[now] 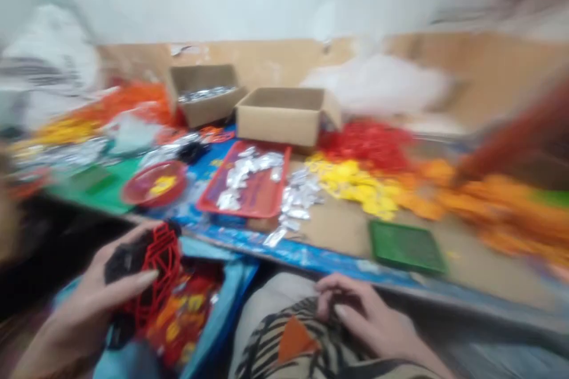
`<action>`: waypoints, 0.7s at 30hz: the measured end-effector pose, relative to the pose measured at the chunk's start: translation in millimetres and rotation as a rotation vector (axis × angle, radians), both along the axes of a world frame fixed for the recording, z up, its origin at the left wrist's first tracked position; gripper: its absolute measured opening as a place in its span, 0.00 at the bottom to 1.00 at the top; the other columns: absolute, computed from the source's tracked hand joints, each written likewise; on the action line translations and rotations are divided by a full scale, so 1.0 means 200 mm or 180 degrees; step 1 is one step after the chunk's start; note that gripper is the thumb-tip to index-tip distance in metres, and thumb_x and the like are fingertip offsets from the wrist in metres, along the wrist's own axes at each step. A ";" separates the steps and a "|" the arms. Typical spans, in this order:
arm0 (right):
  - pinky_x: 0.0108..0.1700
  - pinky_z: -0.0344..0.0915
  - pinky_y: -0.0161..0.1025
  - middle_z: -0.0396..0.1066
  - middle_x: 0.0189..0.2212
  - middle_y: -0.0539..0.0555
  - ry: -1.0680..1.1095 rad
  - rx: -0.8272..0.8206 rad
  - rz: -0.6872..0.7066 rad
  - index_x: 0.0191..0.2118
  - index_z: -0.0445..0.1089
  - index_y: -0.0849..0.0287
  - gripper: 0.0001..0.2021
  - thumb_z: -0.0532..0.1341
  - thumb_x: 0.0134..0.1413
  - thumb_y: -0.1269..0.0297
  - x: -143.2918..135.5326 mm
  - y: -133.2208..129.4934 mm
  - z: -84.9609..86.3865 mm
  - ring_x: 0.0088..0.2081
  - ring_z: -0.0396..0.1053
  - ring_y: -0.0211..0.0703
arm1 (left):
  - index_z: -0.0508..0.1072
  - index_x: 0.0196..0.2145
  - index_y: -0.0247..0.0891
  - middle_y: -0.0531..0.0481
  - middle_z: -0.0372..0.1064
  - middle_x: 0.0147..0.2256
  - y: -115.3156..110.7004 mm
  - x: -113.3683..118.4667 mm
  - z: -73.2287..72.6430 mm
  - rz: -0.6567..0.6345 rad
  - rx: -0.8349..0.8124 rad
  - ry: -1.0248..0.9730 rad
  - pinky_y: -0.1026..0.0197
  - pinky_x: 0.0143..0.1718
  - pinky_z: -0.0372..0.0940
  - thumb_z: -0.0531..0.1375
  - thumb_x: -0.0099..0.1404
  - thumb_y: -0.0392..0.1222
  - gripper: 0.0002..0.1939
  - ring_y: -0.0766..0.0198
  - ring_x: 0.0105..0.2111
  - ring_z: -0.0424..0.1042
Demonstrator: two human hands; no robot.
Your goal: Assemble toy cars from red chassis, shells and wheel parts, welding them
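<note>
My left hand (pixel 95 284) is closed around a black plastic piece with a red lattice frame (pixel 162 257), like a toy vehicle body. It is held above an open blue bag (pixel 235 290) full of red, orange and yellow parts. Over my lap, my right hand (pixel 371 317) has its fingers curled in, with the thumb near them. Whatever lies between those fingers, if anything, is hidden by shadow and blur. Close to this hand, an orange piece (pixel 296 340) rests on the striped cloth (pixel 262 337).
On the table are a red tray (pixel 262 207) with silver pieces, a round red dish (pixel 128 189), a green tray (pixel 406 249) and two cardboard boxes (pixel 278 124) (pixel 207 109). Yellow pieces (pixel 355 183), red pieces (pixel 368 145) and orange pieces (pixel 502 201) lie in heaps.
</note>
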State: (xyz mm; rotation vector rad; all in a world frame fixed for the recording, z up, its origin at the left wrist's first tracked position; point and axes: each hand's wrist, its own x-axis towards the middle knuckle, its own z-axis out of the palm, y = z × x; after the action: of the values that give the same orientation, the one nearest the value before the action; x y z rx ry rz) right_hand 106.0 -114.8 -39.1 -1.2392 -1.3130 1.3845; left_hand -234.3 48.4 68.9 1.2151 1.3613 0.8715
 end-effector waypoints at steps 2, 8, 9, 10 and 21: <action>0.44 0.67 0.41 0.74 0.36 0.58 -0.0018 0.0039 -0.0193 0.50 0.65 0.62 0.15 0.56 0.60 0.64 0.02 -0.06 -0.06 0.38 0.72 0.44 | 0.65 0.57 0.46 0.48 0.79 0.39 0.03 0.30 -0.06 -0.0333 -0.0498 -0.0378 0.54 0.33 0.73 0.73 0.42 0.46 0.45 0.47 0.35 0.77; 0.43 0.66 0.40 0.73 0.37 0.58 0.0356 0.0057 -0.0853 0.50 0.65 0.62 0.15 0.59 0.58 0.62 0.17 -0.22 -0.09 0.39 0.71 0.44 | 0.70 0.54 0.37 0.45 0.77 0.35 0.00 1.09 -0.21 -0.2180 -0.1185 -0.1082 0.59 0.34 0.70 0.72 0.44 0.43 0.38 0.54 0.32 0.75; 0.43 0.66 0.40 0.73 0.37 0.59 0.0354 0.0150 -0.0971 0.51 0.65 0.62 0.17 0.58 0.59 0.59 0.21 -0.25 -0.08 0.40 0.71 0.44 | 0.71 0.54 0.36 0.45 0.77 0.34 -0.01 1.18 -0.23 -0.2412 -0.1361 -0.1202 0.59 0.32 0.69 0.71 0.46 0.42 0.36 0.56 0.30 0.75; 0.43 0.66 0.40 0.73 0.37 0.59 0.0335 0.0272 -0.1076 0.51 0.65 0.62 0.19 0.58 0.60 0.55 0.25 -0.27 -0.08 0.40 0.71 0.44 | 0.72 0.52 0.34 0.44 0.77 0.32 -0.03 1.26 -0.27 -0.2581 -0.1542 -0.1301 0.59 0.30 0.69 0.70 0.48 0.42 0.33 0.57 0.28 0.74; 0.36 0.71 0.39 0.75 0.30 0.57 -0.1976 0.0683 -0.3102 0.40 0.70 0.62 0.13 0.58 0.57 0.57 0.96 -0.06 -0.05 0.32 0.73 0.44 | 0.73 0.54 0.38 0.43 0.75 0.35 -0.12 1.43 -0.66 -0.2372 -0.2667 -0.2595 0.57 0.29 0.71 0.68 0.53 0.49 0.31 0.57 0.27 0.74</action>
State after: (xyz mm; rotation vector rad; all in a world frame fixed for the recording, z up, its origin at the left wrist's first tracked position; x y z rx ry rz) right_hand 298.6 -126.1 -49.9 -1.8656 -0.9371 0.1665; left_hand 51.0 24.9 -63.0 0.5001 0.4187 0.1418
